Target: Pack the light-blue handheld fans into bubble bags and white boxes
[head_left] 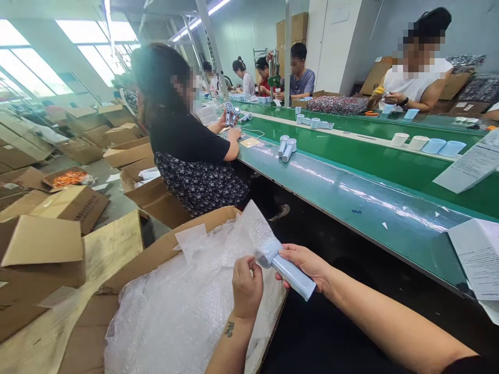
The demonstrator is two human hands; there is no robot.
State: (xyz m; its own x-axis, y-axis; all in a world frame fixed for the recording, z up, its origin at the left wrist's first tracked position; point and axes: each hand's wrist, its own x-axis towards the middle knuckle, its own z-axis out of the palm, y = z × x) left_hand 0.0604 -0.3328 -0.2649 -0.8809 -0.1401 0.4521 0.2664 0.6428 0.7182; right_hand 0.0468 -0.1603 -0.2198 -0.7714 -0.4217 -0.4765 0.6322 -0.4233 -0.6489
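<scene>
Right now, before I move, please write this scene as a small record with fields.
Right hand: holds a light-blue plastic device with a long handle; the hand is around the handle near the head
Left hand: fingers closed beside the wrap; the hand hides whether it grips
Wrap: clear bubble-wrap bag, over the device's head; handle outside
Below: open brown cardboard box with loose clear bubble wrap
Bench: long green-topped table, two similar devices lying on it
Nearby: seated person in black shirt

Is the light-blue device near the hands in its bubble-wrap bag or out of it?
Partly in: the round head shows through the bubble-wrap bag, while the handle sticks out, held by the right hand.
</scene>
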